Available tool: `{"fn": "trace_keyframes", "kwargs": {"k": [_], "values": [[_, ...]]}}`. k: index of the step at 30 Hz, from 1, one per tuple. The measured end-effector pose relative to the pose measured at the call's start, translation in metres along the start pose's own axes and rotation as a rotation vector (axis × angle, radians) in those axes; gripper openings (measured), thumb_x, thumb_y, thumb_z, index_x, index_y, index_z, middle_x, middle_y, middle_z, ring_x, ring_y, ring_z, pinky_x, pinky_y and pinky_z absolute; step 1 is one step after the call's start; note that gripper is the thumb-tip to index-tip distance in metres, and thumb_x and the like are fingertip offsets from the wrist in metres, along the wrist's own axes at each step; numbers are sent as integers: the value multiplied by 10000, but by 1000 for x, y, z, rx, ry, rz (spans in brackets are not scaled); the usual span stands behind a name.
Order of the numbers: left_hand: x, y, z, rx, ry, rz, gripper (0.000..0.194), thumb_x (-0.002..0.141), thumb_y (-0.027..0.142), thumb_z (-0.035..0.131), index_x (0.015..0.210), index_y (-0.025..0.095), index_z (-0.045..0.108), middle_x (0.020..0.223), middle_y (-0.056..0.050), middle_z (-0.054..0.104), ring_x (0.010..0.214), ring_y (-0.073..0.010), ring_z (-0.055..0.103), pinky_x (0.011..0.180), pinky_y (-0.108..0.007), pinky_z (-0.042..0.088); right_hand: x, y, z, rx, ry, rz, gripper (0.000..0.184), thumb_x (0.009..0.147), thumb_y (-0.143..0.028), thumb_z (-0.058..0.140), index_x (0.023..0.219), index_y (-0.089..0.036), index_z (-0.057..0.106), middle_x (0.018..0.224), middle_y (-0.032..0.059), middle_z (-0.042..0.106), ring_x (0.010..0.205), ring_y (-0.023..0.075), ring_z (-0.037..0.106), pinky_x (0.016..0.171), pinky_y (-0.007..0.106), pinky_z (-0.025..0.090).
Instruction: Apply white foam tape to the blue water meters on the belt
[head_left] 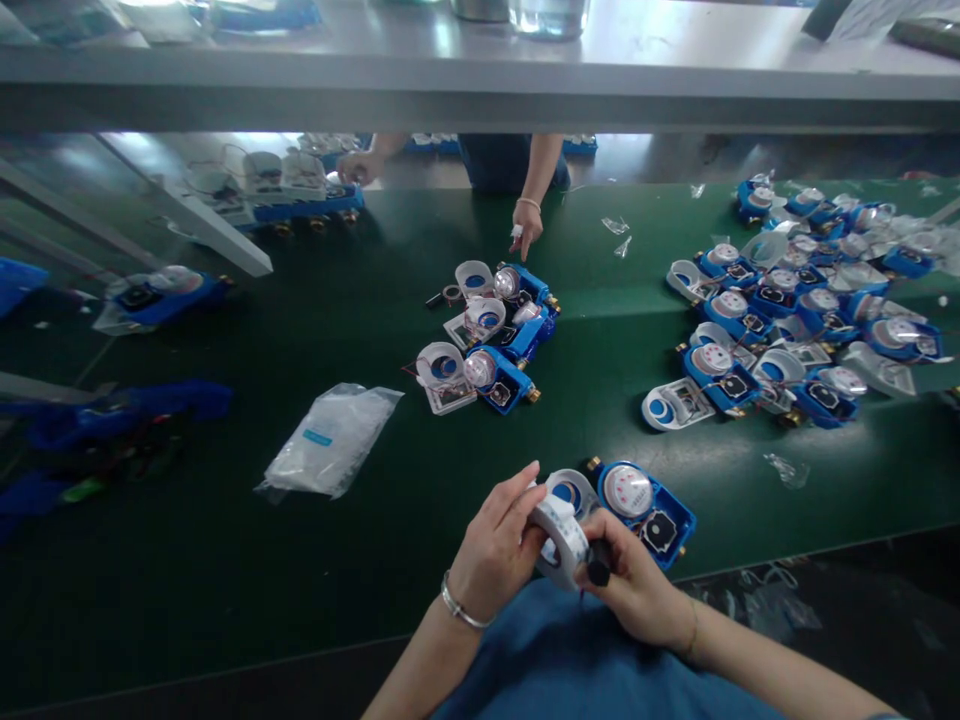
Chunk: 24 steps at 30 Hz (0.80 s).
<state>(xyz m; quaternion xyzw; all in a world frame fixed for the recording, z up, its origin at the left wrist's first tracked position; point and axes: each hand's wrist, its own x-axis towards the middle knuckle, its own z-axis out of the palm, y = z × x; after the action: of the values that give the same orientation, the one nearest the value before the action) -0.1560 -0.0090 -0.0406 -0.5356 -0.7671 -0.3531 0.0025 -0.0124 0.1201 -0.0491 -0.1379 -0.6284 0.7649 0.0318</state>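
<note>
My left hand (496,548) is closed on a white roll of tape or labels (568,535) with faint blue print, held above the table's near edge. My right hand (637,583) is closed around a black-handled tool (598,563), whose tip I cannot make out. Its fingers also touch the right side of the roll. Just beyond both hands lies a blue meter housing (679,515) with a clear round dial (628,490) and brass fittings. Beside this housing is a white cover (570,488) with a round opening, partly hidden by the roll and my fingers.
Several blue meters (501,378) with white covers lie mid-table, and a larger group (776,295) spreads at right. A clear plastic bag (334,440) lies left on the green table (360,560). Across from me, a co-worker's hand (527,228) reaches in. A shelf (480,85) spans overhead.
</note>
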Motion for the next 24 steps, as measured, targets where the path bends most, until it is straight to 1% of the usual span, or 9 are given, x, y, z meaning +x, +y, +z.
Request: {"fn": "trace_keyframes", "kwargs": {"k": [2, 6, 10, 12, 15, 18, 20, 22, 24], "values": [[2, 1, -1, 8, 21, 8, 368, 758, 85, 535, 1116, 153, 483, 1242, -140, 488, 1115, -211, 498, 917, -372, 489, -1, 2, 0, 0, 5, -16, 172, 770, -310, 567, 878, -203, 486, 779, -4, 498, 687, 121, 429, 632, 239, 361], [8, -1, -7, 3, 54, 96, 393, 751, 76, 558, 1121, 190, 492, 1199, -100, 525, 1197, -249, 417, 941, -432, 461, -1, 1, 2, -27, 5, -51, 179, 777, -287, 553, 927, -216, 484, 873, 23, 532, 745, 139, 470, 673, 260, 388], [12, -7, -15, -80, 3, 162, 461, 757, 15, 524, 1168, 211, 458, 1117, -75, 574, 1146, -208, 467, 904, -385, 490, 0, -6, -5, -206, 14, -95, 198, 803, -270, 511, 996, -222, 512, 987, 60, 498, 889, 177, 480, 799, 319, 389], [12, -10, -20, -102, -36, 192, 464, 761, 11, 515, 1174, 212, 451, 1110, -81, 567, 1106, -191, 494, 881, -360, 502, 2, -9, -14, -257, 74, -38, 271, 832, -283, 463, 1098, -232, 469, 941, 59, 489, 839, 170, 487, 774, 326, 402], [12, -12, -25, -89, -119, 219, 378, 777, 42, 508, 1112, 217, 501, 1080, -73, 565, 1080, -186, 510, 863, -343, 507, 5, -14, -27, -221, 102, 91, 357, 847, -316, 437, 1185, -228, 366, 836, 38, 503, 673, 143, 479, 641, 293, 421], [11, -10, -27, -87, -164, 224, 327, 782, 58, 506, 1076, 201, 529, 1120, -87, 535, 1075, -192, 513, 842, -327, 513, 6, -20, -35, -211, 15, 165, 278, 832, -336, 472, 1071, -209, 412, 793, 23, 521, 611, 124, 464, 572, 263, 409], [10, -8, -28, -85, -156, 227, 325, 781, 67, 508, 1079, 193, 531, 1176, -111, 495, 1075, -202, 511, 815, -318, 524, 8, -25, -36, -231, -63, 179, 211, 820, -342, 499, 970, -201, 455, 797, 19, 533, 634, 123, 479, 582, 255, 410], [10, -6, -30, -87, -143, 251, 319, 775, 63, 514, 1064, 194, 544, 1164, -112, 499, 1080, -209, 507, 817, -326, 527, 10, -30, -37, -251, -96, 154, 207, 784, -351, 557, 905, -196, 493, 793, 12, 541, 678, 131, 492, 617, 256, 412], [12, -5, -33, -100, -143, 288, 316, 768, 56, 524, 1051, 194, 553, 1087, -93, 547, 1084, -210, 505, 849, -345, 519, 12, -37, -38, -264, -114, 108, 215, 757, -369, 592, 861, -192, 533, 759, 4, 538, 697, 139, 489, 635, 258, 404]]}}
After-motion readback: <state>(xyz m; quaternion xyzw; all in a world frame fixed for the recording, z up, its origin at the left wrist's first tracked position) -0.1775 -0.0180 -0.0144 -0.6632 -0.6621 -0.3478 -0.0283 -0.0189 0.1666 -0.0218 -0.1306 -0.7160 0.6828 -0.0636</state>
